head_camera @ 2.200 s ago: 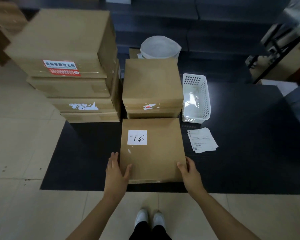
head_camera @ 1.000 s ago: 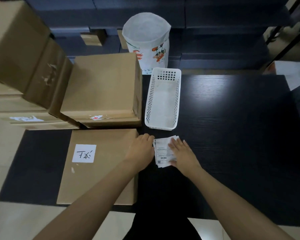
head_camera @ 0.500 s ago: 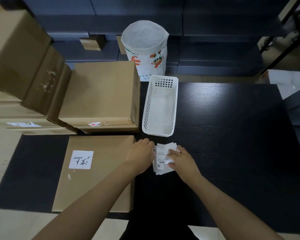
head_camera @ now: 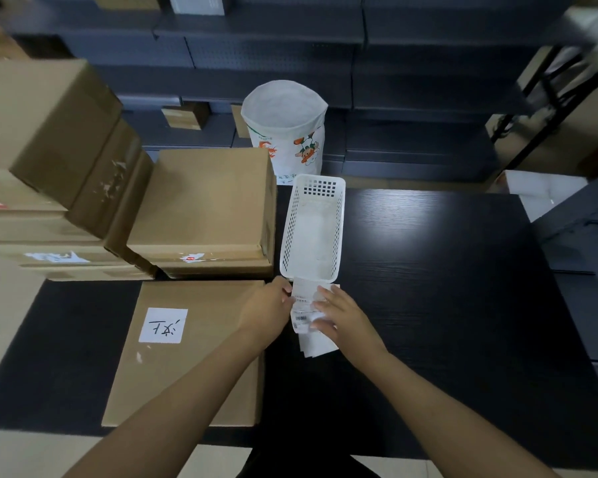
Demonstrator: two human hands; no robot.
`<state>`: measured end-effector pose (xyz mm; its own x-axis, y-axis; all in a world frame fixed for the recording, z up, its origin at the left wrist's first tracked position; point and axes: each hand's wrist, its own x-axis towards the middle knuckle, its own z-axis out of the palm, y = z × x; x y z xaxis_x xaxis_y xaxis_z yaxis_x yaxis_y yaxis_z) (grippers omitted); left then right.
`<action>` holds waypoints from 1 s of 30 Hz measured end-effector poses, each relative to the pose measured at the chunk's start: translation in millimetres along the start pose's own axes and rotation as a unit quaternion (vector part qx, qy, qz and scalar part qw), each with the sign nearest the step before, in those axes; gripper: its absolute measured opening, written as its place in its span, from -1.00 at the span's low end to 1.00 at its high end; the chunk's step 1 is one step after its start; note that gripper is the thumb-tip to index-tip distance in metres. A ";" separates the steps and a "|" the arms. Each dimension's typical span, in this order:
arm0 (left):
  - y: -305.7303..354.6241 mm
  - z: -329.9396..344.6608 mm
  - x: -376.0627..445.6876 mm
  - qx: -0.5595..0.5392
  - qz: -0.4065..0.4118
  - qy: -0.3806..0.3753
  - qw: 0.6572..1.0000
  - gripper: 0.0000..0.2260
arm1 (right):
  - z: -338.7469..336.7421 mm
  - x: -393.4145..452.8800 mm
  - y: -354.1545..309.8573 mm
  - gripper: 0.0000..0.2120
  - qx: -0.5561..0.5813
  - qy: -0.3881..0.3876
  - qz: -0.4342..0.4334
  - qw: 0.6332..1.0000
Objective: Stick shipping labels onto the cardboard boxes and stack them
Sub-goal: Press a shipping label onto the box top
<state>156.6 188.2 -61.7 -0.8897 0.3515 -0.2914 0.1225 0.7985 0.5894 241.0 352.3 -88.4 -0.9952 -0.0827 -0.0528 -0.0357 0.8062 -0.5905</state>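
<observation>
A small stack of white shipping labels (head_camera: 319,343) lies on the black table (head_camera: 435,291), just in front of the white basket. The top label (head_camera: 301,302) is raised a little; my left hand (head_camera: 268,313) pinches its left edge. My right hand (head_camera: 344,315) rests on the labels with its fingers spread. To the left lies a flat cardboard box (head_camera: 194,370) with a white handwritten sticker (head_camera: 163,325) on its lid. Behind it stands a low stack of boxes (head_camera: 204,208), and a taller, skewed stack (head_camera: 42,139) stands at far left.
A white perforated basket (head_camera: 339,215) stands behind the labels beside the low stack. A white printed bag (head_camera: 285,132) stands beyond the table, in front of dark shelving. The table's right half is bare dark wood. Pale floor shows at left and front.
My hands left the flat box's front corners and moved right to the label stack. In the last half second the top label has come up at its left edge under my left fingers.
</observation>
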 end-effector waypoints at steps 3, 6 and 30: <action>-6.2 -15.8 -7.3 -0.043 -0.028 0.045 0.998 -0.94 | 1.8 5.6 -8.7 -0.59 -0.002 0.040 -0.027 0.999; -22.1 -34.2 -16.1 -0.080 -0.050 0.074 0.993 -0.92 | 2.8 15.5 -27.6 -0.61 0.058 0.101 -0.001 0.993; -180.0 -149.8 -58.3 -0.181 -0.003 -0.023 0.983 -0.92 | 74.5 53.7 -183.9 -0.78 0.432 -0.004 0.355 0.829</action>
<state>120.5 -49.2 -37.9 -0.8679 0.3760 -0.3245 -0.0544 0.5773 0.8147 200.9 155.9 -42.6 -0.7367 0.2261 -0.6372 0.6409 -0.0667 -0.7647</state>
